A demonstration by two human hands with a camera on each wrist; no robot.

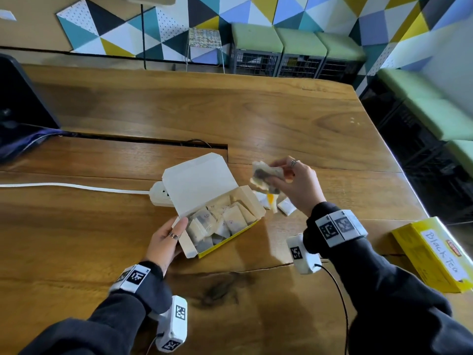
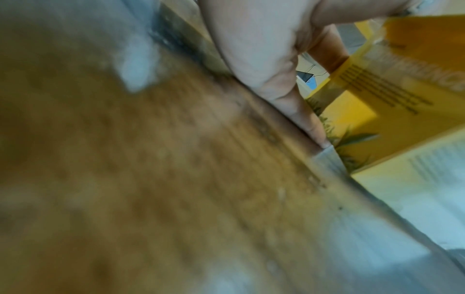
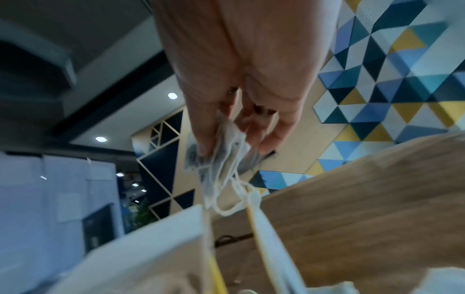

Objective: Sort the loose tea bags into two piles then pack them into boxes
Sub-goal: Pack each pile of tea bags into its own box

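We're pinching tea bags (image 1: 267,176) in our right hand (image 1: 297,187), up-right in frame of the open box (image 1: 222,219) we're gripping with our left hand (image 1: 165,242).

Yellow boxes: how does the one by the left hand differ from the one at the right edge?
The open box has its lid raised, tea bags showing inside; the labelled box looks closed. The left hand grips the open box; nothing touches the labelled box. Only the labelled box shows a handwritten "Black Tea" note. Both are yellow cardboard.
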